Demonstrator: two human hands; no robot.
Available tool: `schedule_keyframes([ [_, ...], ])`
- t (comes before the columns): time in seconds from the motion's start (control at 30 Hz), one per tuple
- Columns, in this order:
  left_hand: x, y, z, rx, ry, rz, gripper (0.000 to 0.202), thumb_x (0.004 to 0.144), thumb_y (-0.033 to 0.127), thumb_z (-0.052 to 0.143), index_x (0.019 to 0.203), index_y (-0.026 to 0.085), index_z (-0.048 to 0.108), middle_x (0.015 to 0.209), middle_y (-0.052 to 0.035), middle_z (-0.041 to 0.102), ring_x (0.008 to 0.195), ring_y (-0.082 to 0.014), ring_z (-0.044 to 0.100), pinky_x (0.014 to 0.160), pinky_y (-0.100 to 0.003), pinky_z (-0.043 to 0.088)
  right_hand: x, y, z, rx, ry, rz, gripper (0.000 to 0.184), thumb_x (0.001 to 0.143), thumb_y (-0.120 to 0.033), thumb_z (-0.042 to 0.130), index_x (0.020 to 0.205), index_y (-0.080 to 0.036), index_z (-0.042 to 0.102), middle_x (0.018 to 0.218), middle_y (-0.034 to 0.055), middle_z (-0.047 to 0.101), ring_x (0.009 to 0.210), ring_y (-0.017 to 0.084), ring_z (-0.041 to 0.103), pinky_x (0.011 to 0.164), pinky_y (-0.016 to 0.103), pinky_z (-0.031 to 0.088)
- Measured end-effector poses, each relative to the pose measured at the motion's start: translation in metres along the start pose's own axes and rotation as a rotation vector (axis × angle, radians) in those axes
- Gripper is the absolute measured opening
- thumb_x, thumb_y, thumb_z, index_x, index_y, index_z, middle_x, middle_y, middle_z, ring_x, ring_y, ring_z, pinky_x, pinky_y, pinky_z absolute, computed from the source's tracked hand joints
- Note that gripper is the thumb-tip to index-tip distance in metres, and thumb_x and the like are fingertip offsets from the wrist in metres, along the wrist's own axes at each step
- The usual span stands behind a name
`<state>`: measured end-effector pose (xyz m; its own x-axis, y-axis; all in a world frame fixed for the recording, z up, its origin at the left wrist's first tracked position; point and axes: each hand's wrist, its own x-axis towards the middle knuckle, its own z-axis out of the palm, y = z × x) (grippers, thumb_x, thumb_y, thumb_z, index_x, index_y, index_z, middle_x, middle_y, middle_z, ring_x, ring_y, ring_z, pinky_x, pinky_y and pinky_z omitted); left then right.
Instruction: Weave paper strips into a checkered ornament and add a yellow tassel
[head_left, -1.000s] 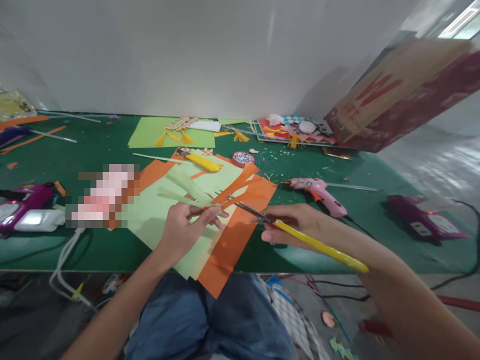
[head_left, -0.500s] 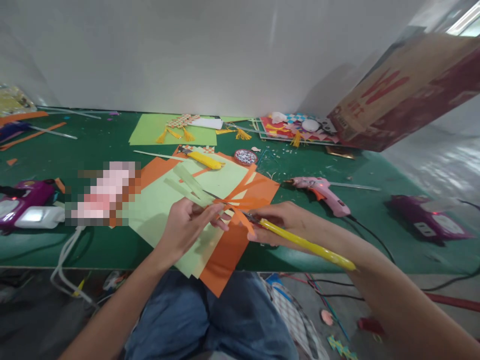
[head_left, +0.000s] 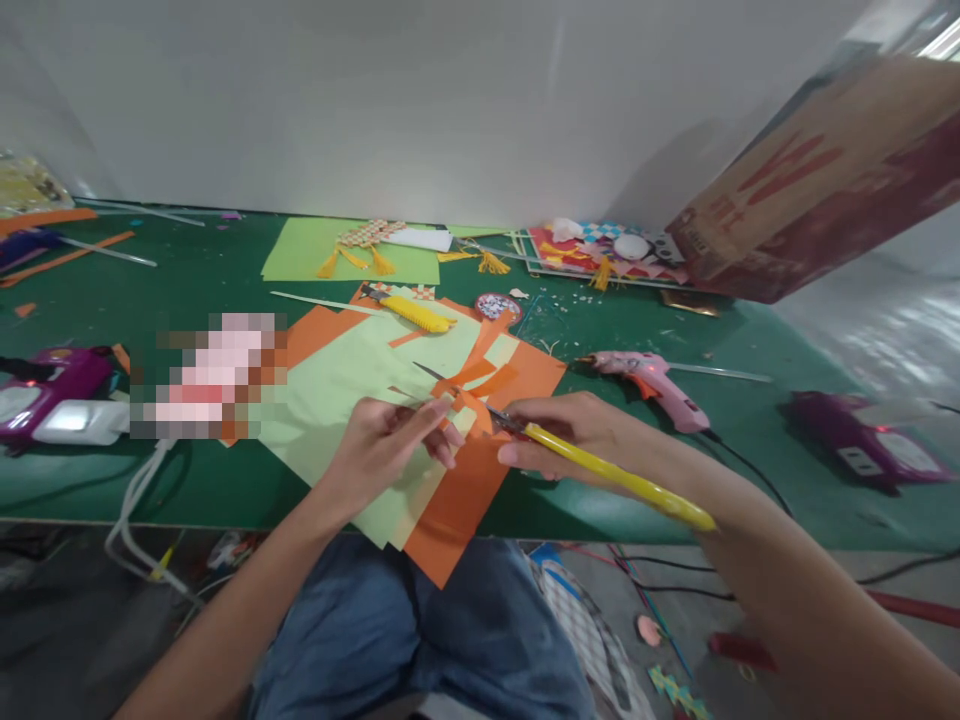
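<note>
My right hand [head_left: 581, 435] is closed on yellow-handled scissors [head_left: 600, 470]; their blades run left into an orange paper strip [head_left: 469, 385] at mid-table. My left hand [head_left: 382, 450] pinches that strip's near end, just left of the blades. Both hands hover over a stack of light green paper sheets [head_left: 337, 390] and an orange sheet [head_left: 457, 500] that overhang the front edge of the green table [head_left: 187, 290].
A yellow utility knife [head_left: 412, 312] lies behind the sheets. A pink glue gun [head_left: 652, 378] sits to the right, purple devices at far left [head_left: 56, 385] and far right [head_left: 862, 445]. Craft pieces [head_left: 600, 255] and a tilted cardboard box [head_left: 817, 180] stand at the back right.
The scissors have pushed left along the orange strip, and the raised green strips have dropped flat. My left hand stayed pinching the paper.
</note>
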<state>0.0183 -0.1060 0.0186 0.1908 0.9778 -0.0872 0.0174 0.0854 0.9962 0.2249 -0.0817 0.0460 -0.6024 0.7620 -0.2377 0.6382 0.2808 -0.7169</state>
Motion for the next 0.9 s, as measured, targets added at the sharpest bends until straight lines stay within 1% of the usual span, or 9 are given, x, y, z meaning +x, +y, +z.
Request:
schedule_keyframes([
  [0.17,0.000,-0.003,-0.002,-0.011,-0.006,0.002,0.032,0.076,0.032,0.062,0.049,0.015,0.065,0.048,-0.0016,0.065,0.045,-0.0100,0.060,0.051,-0.017,0.049,-0.001,-0.002,0.002,0.042,-0.023,0.007,0.034,0.082,-0.050,0.052,0.085,-0.017,0.062,0.067,-0.0006,0.053,0.056,0.010,0.048,0.052,0.023,0.037],
  [0.3,0.000,-0.007,-0.002,-0.028,-0.028,0.011,0.031,0.078,0.033,0.060,0.053,0.014,0.067,0.052,-0.0023,0.066,0.047,-0.0107,0.061,0.051,-0.019,0.050,-0.001,-0.009,0.005,0.097,-0.040,0.065,0.038,0.081,-0.055,0.050,0.075,-0.018,0.055,0.058,-0.0035,0.045,0.051,0.010,0.046,0.048,0.022,0.035],
  [0.4,0.001,-0.006,0.000,-0.005,-0.022,0.014,0.033,0.078,0.033,0.060,0.052,0.014,0.064,0.050,-0.0014,0.063,0.044,-0.0101,0.059,0.051,-0.020,0.050,0.002,-0.013,0.006,0.093,-0.014,0.079,0.040,0.078,-0.058,0.050,0.075,-0.018,0.053,0.057,-0.0037,0.043,0.050,0.010,0.045,0.047,0.023,0.035],
  [0.5,0.001,-0.003,0.001,-0.008,-0.032,-0.021,0.033,0.077,0.034,0.063,0.051,0.014,0.061,0.049,-0.0009,0.061,0.043,-0.0104,0.057,0.049,-0.022,0.048,0.004,-0.014,0.007,0.079,0.001,0.088,0.040,0.077,-0.058,0.050,0.075,-0.018,0.053,0.060,-0.0025,0.044,0.052,0.011,0.046,0.048,0.024,0.036],
  [0.6,0.001,0.000,0.002,-0.033,-0.035,-0.050,0.039,0.077,0.041,0.065,0.049,0.014,0.058,0.047,-0.0018,0.059,0.042,-0.0104,0.055,0.049,-0.023,0.047,0.005,-0.014,0.008,0.074,0.015,0.070,0.039,0.078,-0.057,0.051,0.074,-0.019,0.053,0.062,-0.0020,0.045,0.053,0.010,0.046,0.049,0.024,0.037],
  [0.7,0.001,-0.001,0.001,-0.031,-0.038,-0.033,0.042,0.077,0.045,0.063,0.049,0.014,0.058,0.046,-0.0022,0.058,0.042,-0.0109,0.054,0.050,-0.024,0.047,0.005,-0.014,0.008,0.071,0.025,0.045,0.038,0.078,-0.056,0.051,0.073,-0.019,0.054,0.060,-0.0020,0.045,0.050,0.010,0.045,0.048,0.024,0.036],
  [0.83,0.002,-0.009,-0.002,-0.020,0.020,-0.010,0.036,0.079,0.041,0.063,0.054,0.014,0.061,0.052,-0.0016,0.062,0.044,-0.0101,0.055,0.050,-0.023,0.047,0.004,-0.016,0.007,0.063,0.005,0.052,0.040,0.079,-0.056,0.050,0.078,-0.018,0.059,0.052,-0.0021,0.047,0.046,0.010,0.043,0.046,0.024,0.035],
  [0.9,0.003,-0.012,-0.004,-0.005,0.016,0.006,0.035,0.080,0.041,0.062,0.057,0.014,0.063,0.054,-0.0011,0.063,0.045,-0.0095,0.056,0.051,-0.022,0.046,0.005,-0.016,0.007,0.044,-0.007,0.058,0.041,0.080,-0.056,0.048,0.080,-0.017,0.061,0.050,-0.0019,0.047,0.045,0.011,0.044,0.047,0.024,0.035],
])
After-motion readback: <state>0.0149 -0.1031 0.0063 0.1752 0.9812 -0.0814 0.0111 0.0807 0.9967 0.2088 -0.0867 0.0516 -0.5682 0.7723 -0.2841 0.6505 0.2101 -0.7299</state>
